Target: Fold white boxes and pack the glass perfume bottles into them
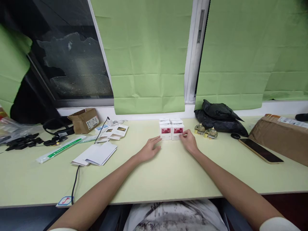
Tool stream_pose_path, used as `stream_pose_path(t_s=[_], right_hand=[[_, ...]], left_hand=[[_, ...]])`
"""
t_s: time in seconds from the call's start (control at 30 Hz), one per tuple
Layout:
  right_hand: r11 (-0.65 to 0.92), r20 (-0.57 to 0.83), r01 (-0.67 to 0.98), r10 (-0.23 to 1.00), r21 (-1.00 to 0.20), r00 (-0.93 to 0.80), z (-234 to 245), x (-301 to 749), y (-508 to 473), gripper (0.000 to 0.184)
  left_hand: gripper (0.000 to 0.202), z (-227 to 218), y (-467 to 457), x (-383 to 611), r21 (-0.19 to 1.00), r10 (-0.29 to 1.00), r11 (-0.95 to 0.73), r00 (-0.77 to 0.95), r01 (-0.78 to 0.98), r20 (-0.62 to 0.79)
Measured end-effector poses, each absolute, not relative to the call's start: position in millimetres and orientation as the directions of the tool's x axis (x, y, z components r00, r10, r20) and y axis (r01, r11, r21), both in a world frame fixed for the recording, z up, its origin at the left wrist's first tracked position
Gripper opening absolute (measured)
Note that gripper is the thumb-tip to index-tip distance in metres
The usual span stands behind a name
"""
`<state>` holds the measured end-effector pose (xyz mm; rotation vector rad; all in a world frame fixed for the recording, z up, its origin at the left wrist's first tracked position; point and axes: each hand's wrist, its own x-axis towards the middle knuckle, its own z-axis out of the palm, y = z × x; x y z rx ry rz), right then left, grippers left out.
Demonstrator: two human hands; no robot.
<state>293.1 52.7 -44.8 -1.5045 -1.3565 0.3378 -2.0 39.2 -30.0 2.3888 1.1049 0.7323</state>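
Two small white boxes with pink-red pictures, the left box and the right box, stand side by side on the table. More white boxes are lined up behind them, mostly hidden. My left hand lies at the left box's lower left side, fingers stretched and thumb apart, the fingertips at its edge. At the right box's lower right corner, my right hand has its thumb and bent fingers closed on the edge.
Flat white cards and opened printed cartons lie left. Two gold-topped glass bottles, black plastic parcels, a phone and a brown package are right. A black cable crosses the table's front edge.
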Motion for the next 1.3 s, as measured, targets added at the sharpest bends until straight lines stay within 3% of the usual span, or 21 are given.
stream_pose_path(t_s=[0.33,0.77,1.3], right_hand=[[0.216,0.439,0.626,0.869,-0.750,0.226,-48,296,57,0.026],[0.252,0.457,0.642,0.873,-0.724,0.172,-56,293,62,0.026],[0.268,0.469,0.652,0.870,-0.709,0.153,-59,294,64,0.028]], left_hand=[[0.075,-27,35,2,0.386,0.774,-0.623,0.607,0.681,0.178],[0.066,-33,41,0,0.391,0.747,-0.661,0.607,0.640,0.270],[0.067,-32,40,2,0.405,0.769,-0.627,0.612,0.665,0.187]])
